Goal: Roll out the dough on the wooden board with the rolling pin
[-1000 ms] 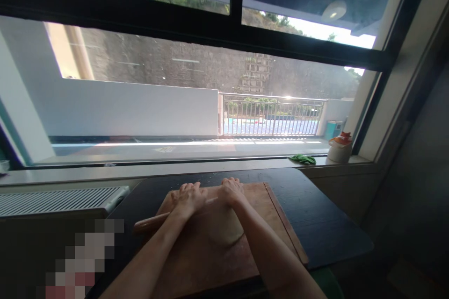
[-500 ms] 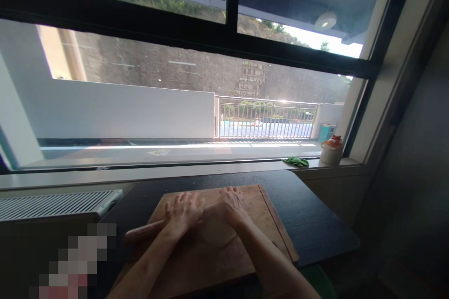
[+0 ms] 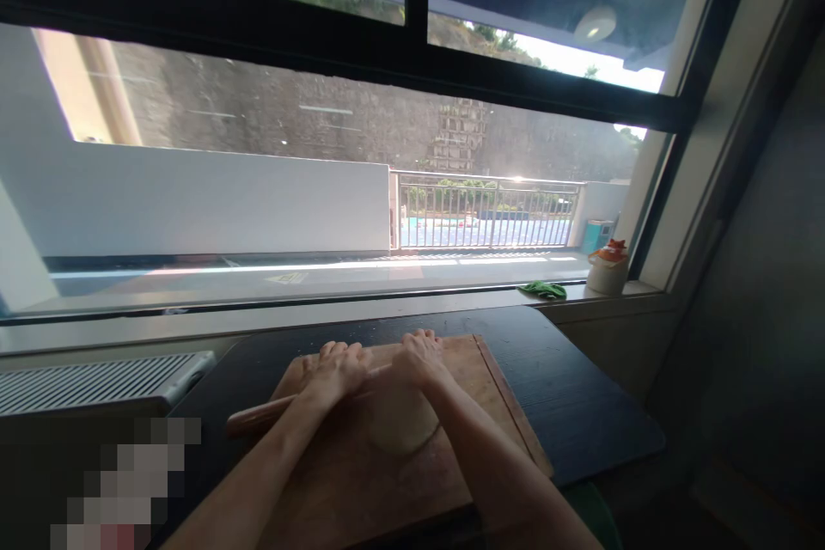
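Note:
A wooden rolling pin [image 3: 261,417] lies aslant over a wooden board, its left end sticking out past my left forearm. My left hand [image 3: 339,368] rests on the pin from above, with its fingers curled over the far side. Beside it, my right hand [image 3: 420,358] presses down on the pin's other part, fingers bent over and mostly hidden behind the knuckles. A round, flattened piece of pale dough [image 3: 403,425] lies on the cutting board [image 3: 361,490], just on the near side of the pin and partly covered by my right wrist.
The board sits on a dark table [image 3: 580,412] below a wide window. On the sill are a green cloth [image 3: 543,290] and a pale container with an orange top [image 3: 607,268]. A white slatted radiator [image 3: 103,387] stands at the left. Something green [image 3: 589,511] shows under the table's near edge.
Both hands have pushed slightly away from me along with the rolling pin, and their fingers now curl down more. More of the dough shows on the near side. The view has shifted slightly.

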A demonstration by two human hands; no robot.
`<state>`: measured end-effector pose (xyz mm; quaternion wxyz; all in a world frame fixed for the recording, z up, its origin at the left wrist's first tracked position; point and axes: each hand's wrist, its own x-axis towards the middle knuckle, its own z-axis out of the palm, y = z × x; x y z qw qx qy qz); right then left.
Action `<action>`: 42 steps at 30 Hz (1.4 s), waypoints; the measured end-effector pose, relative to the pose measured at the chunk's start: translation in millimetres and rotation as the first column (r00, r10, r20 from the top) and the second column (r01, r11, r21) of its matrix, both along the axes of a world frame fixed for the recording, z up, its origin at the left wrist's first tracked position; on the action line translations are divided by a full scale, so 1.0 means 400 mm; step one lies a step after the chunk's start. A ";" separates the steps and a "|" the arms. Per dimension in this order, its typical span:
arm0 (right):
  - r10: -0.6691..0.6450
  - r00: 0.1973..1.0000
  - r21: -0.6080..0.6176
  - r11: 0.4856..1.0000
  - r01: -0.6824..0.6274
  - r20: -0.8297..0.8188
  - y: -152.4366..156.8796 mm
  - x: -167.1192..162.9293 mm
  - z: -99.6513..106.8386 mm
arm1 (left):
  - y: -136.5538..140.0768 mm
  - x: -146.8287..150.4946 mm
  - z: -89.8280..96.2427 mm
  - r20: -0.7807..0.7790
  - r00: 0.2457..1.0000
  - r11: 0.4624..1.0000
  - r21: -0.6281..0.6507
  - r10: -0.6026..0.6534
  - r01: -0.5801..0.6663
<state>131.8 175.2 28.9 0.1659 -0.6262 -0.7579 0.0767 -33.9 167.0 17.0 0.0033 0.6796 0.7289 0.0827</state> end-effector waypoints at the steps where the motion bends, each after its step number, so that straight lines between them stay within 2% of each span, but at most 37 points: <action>1: -0.005 1.000 -0.016 1.000 0.005 0.002 0.012 -0.003 0.002 | 0.019 -0.006 -0.002 0.008 1.000 0.999 -0.028 0.020 -0.019; 5: -0.023 1.000 -0.057 0.998 0.023 0.003 0.032 -0.009 0.007 | 0.053 -0.013 -0.007 0.037 0.994 0.991 -0.081 0.106 -0.102; 9: 0.022 1.000 -0.020 1.000 -0.022 -0.003 -0.013 0.011 -0.003 | 0.003 -0.002 -0.014 0.052 0.997 0.997 0.051 0.060 -0.063; 13: 0.092 0.994 0.184 0.980 -0.080 -0.057 -0.102 0.050 -0.033 | -0.100 0.011 -0.030 0.062 0.998 0.985 0.173 -0.023 0.012; 17: 0.203 0.976 0.362 0.918 -0.161 -0.079 -0.178 0.086 -0.060 | -0.194 0.023 -0.039 0.029 0.997 0.939 0.337 -0.073 0.059; 19: 0.253 0.967 0.428 0.879 -0.210 -0.045 -0.203 0.099 -0.065 | -0.216 0.030 -0.040 -0.004 0.997 0.921 0.383 -0.077 0.073; 21: 0.268 0.963 0.451 0.862 -0.232 -0.016 -0.217 0.109 -0.065 | -0.216 0.040 -0.040 -0.007 0.996 0.919 0.386 -0.088 0.084; 24: 0.239 0.971 0.433 0.875 -0.217 0.005 -0.218 0.116 -0.058 | -0.185 0.060 -0.041 0.043 0.992 0.936 0.337 -0.119 0.097; 27: 0.198 0.980 0.382 0.905 -0.188 0.014 -0.186 0.105 -0.045 | -0.135 0.083 -0.037 0.101 0.989 0.961 0.267 -0.108 0.078; 31: 0.101 0.993 0.250 0.965 -0.084 -0.057 -0.099 0.069 -0.021 | -0.053 0.103 -0.017 0.114 0.994 0.988 0.153 0.001 -0.018; 33: 0.002 0.996 0.179 0.984 0.014 -0.090 -0.046 0.054 -0.011 | -0.013 0.108 -0.004 0.104 0.994 0.989 0.137 0.040 -0.054; 36: -0.073 0.993 0.068 0.994 0.080 -0.095 0.022 0.047 -0.003 | 0.030 0.112 0.013 0.088 0.993 0.985 0.147 0.079 -0.091; 39: -0.083 0.993 -0.003 0.997 0.084 -0.081 0.052 0.051 -0.004 | 0.034 0.115 0.018 0.087 0.993 0.983 0.157 0.085 -0.098; 42: -0.061 0.995 -0.012 0.998 0.061 -0.073 0.033 0.056 -0.012 | -0.008 0.117 0.007 0.063 0.997 0.986 0.158 0.043 -0.053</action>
